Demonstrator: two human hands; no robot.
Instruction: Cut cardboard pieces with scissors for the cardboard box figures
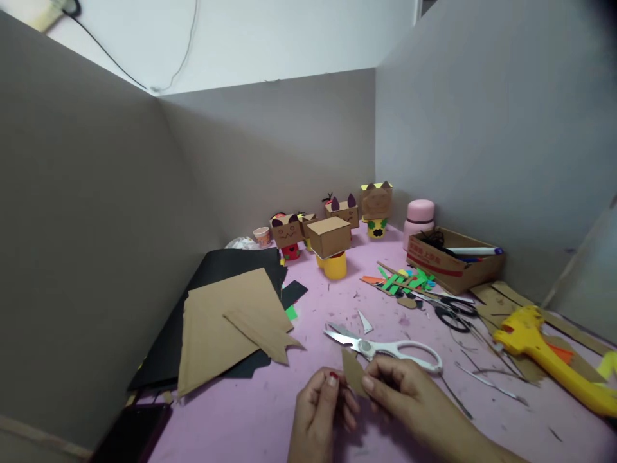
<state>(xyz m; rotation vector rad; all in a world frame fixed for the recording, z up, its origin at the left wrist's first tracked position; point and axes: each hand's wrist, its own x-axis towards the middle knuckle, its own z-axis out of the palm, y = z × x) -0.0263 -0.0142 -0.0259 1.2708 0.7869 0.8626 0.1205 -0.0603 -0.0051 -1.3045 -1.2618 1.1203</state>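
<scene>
My right hand point(402, 393) pinches a small leaf-shaped piece of brown cardboard point(353, 373) between thumb and forefinger. Close beside its left edge is my left hand point(321, 411), closed, with thumb and forefinger together; whether anything is between them I cannot make out. White-handled scissors point(393, 349) lie just beyond both hands, blades parted and pointing left. A small white triangular scrap point(365, 321) sits behind the blades. Farther back, a plain cardboard box point(330, 239) rests on a yellow cup point(335, 265).
Left lie cardboard sheets point(226, 321) over black sheets point(202, 276), and a phone point(132, 434). Several cardboard animal figures point(286, 233) stand at the back. Right are a pink bottle point(420, 218), a box of pens point(446, 267), black-handled scissors point(453, 318), colored scraps point(402, 281) and a yellow glue gun point(540, 347).
</scene>
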